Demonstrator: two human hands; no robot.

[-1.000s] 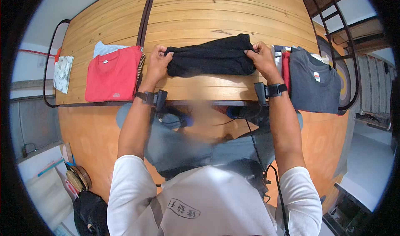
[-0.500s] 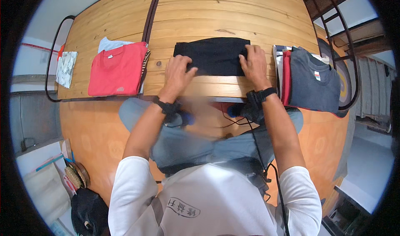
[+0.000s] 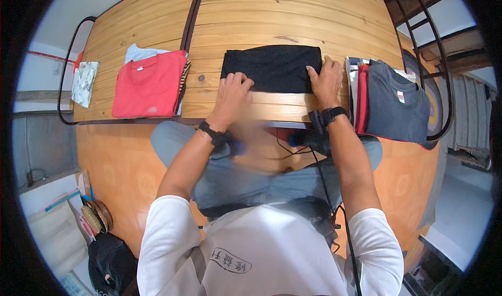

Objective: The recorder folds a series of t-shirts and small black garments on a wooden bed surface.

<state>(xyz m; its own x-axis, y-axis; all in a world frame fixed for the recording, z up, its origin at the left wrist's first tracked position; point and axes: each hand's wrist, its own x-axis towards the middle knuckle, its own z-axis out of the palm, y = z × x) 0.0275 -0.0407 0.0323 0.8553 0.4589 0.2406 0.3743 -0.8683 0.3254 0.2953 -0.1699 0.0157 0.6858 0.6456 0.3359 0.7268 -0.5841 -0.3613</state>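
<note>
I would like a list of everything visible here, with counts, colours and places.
Wooden tabletop: 2 sections, light brown, ahead
Black cloth: 1, black, on the tabletop, between the hands
Red shirt: 1, red, top of left pile
Light-blue cloth: 1, light blue, under the red shirt
Gray shirt: 1, dark gray, top of right pile
Metal rails: 2, dark, tabletop ends
Floor: 1, orange, below
Wrist straps: 2, black, one per wrist
Left hand: 1, bare, at cloth's near-left edge
Right hand: 1, bare, at cloth's right end
Room edges: too unclear to count
</note>
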